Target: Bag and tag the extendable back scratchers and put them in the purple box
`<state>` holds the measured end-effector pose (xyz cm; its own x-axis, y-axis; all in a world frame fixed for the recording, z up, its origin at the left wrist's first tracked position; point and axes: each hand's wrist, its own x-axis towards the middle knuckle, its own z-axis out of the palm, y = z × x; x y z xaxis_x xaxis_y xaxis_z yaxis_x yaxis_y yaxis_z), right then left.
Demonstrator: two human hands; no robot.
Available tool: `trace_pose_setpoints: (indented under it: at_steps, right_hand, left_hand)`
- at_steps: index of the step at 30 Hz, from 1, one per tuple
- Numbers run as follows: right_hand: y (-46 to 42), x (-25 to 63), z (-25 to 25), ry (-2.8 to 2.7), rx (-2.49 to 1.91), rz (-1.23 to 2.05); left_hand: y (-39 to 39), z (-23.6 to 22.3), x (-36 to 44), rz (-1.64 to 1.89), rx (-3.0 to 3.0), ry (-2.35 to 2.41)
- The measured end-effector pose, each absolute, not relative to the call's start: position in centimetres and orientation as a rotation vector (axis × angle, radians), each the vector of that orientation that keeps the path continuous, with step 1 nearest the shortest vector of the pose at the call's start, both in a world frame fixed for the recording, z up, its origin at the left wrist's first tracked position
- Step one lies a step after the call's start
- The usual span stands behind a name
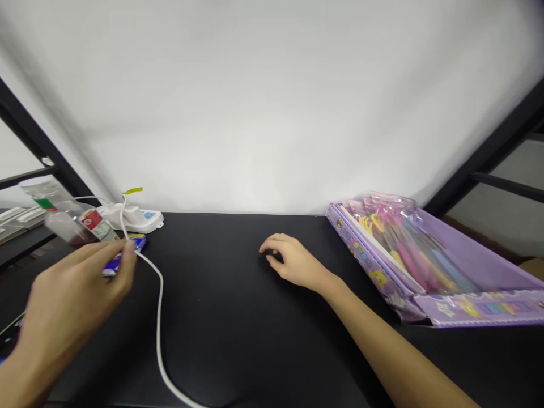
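At the left, my left hand (80, 292) pinches a white cable (160, 317) between thumb and fingertips. From that grip the cable loops down across the black desk to the near edge, and its other part runs up to a white power strip (147, 221). A blue packet (113, 265) lies partly hidden behind my left hand. My right hand (293, 260) is low over the middle of the desk, fingers loosely curved with a gap to the thumb and nothing between them.
On the right sits a purple box (374, 277) of pens in clear wrapping. A clear plastic bottle (70, 218) with a red and green label leans at the left, near the power strip. A white wall (255, 113) stands behind the black desk (212, 317).
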<state>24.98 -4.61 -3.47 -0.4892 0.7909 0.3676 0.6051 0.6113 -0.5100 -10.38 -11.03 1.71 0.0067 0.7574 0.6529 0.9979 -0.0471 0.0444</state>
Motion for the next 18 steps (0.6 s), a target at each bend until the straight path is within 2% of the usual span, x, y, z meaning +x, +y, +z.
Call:
trace_pose_setpoints:
  at_steps: [3, 8, 12, 18]
  right_hand:
    - [-4.3, 25.6, -2.7, -2.152, -1.105, 0.38]
    - [-4.0, 27.7, -1.3, -2.004, -1.133, 0.302]
    - [-4.1, 30.3, 0.3, -1.98, -1.257, 0.328]
    - [-5.6, 36.3, 3.7, -1.93, -1.432, 0.371]
  left_hand:
    - [-9.8, 3.6, -4.2, -0.866, -2.194, -1.463]
    - [-4.3, 2.9, 5.6, -0.425, -2.777, -1.137]
    - [-1.8, 0.4, 10.9, -0.22, -2.892, -1.003]
    - [-1.2, -1.7, 16.2, -0.202, -2.971, -0.82]
